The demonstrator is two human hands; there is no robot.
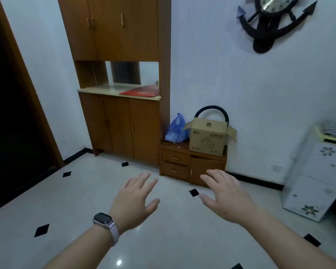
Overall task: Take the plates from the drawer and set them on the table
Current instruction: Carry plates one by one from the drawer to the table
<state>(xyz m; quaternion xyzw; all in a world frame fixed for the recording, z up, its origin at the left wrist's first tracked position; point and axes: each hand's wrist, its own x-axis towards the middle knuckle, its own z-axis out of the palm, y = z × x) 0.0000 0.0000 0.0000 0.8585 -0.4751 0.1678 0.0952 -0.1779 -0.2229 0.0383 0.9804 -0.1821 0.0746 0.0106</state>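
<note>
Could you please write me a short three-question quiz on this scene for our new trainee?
1. True or false: the left hand or the right hand holds a plate.
2. What sits beside the blue plastic bag on the low brown wooden drawer cabinet? A) brown cardboard box B) kettle C) vase
3. Fill in: the pink-strapped wristwatch is on the ___ wrist.
Key: 1 false, both hands are open and empty; 2 A; 3 left.

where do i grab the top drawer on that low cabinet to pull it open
Take the small pull at the middle of the top drawer, coming straight from the front; the drawer face looks flat and shut, so that pull is likely its only protruding part.
</note>
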